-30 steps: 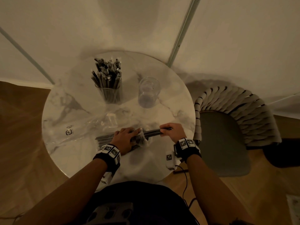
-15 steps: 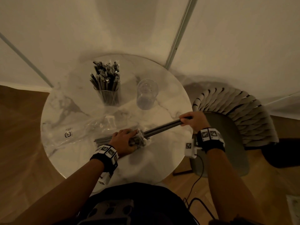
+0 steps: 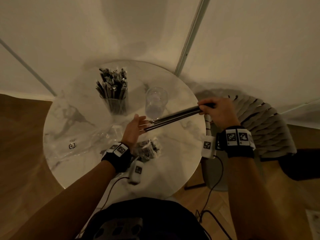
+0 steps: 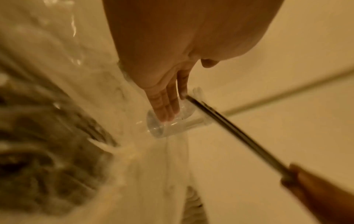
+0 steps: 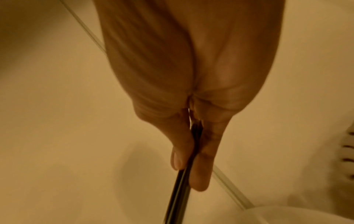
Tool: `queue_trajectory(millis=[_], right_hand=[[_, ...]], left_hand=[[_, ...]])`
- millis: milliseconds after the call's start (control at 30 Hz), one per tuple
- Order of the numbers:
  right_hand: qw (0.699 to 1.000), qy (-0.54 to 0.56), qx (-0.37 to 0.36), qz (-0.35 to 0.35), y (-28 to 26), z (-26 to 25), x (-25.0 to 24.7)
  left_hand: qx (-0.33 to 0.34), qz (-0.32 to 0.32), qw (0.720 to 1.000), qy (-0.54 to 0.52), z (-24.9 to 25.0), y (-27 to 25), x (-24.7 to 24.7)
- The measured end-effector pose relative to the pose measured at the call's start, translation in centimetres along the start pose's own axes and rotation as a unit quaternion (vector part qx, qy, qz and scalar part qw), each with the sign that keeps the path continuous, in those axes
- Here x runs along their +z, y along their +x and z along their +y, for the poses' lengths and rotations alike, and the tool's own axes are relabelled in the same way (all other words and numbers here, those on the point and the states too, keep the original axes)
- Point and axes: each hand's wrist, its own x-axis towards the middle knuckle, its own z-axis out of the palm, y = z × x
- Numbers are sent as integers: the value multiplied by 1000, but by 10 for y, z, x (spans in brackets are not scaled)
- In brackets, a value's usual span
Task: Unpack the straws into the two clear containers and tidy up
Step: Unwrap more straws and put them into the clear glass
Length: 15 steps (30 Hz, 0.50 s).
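My right hand [image 3: 216,110] pinches one end of a small bunch of dark straws [image 3: 174,116] [image 5: 184,181] and holds it slanting above the round marble table [image 3: 181,153]. My left hand [image 3: 136,126] is open, its straight fingers [image 4: 166,104] touching the bunch's free end [image 4: 188,97]. Behind them stands an empty clear container [image 3: 156,103] [image 4: 168,125]. Left of it, a second clear container [image 3: 115,104] is packed with upright straws. A crumpled wrapper with more dark straws [image 3: 147,150] lies near my left wrist.
Loose clear plastic packaging [image 3: 83,144] is spread over the table's left half. A woven chair [image 3: 270,129] stands close to the table's right edge. Cables [image 3: 213,187] hang from both wrist units. A white wall lies behind the table.
My right hand pulled the straws out of the wrapper and lifted them up and right. My left hand let go of the wrapper, rose and opened against the straw tips.
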Motion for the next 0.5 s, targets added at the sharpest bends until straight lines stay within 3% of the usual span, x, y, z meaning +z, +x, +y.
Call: queue_trajectory(millis=[67,167,367,500], right_hand=[[1000,20,-5,12,-1,-8,14],[999,12,-37,35,-6,-23,34],[980,-45,-185,64,-24,-53,73],[973,-58,-219,47,-34,-68,94]], left_hand=[[-63,-16,991,-120,14,-3,5],[-126,-20,969,-211,22,-3,2],[-158,15,954,-254,22,4,-3],[-150,69,945,-284,14,11,-11]])
